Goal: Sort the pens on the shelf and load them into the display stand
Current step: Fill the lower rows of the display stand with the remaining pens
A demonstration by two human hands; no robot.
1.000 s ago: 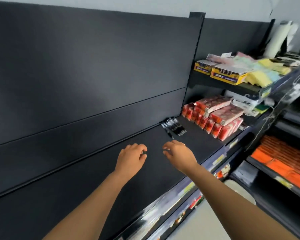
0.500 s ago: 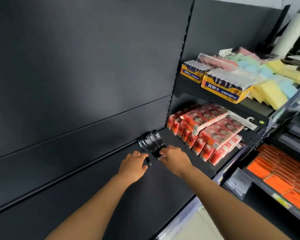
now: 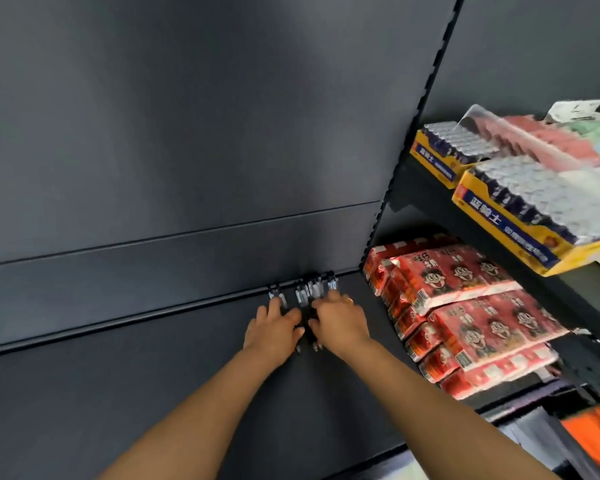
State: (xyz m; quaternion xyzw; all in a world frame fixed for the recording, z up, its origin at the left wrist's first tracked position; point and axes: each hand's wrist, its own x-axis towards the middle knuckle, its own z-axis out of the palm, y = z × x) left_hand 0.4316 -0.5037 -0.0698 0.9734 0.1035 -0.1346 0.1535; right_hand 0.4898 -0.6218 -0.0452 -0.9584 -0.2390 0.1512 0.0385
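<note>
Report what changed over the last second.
The left hand and right hand moved forward across the shelf to the black pens at its back. A second ago they hovered short of them; now both lie over the bundle, though a grip cannot be confirmed. The red packs and battery boxes stayed put.

Both hands have advanced from mid-shelf to the back edge of the shelf: one second ago they hovered well short of the pens, and half a second ago they had just reached them. The left hand and right hand now lie on top of the bundle, side by side. The bundle is less tight, with one pen now lying apart at its left.
</note>
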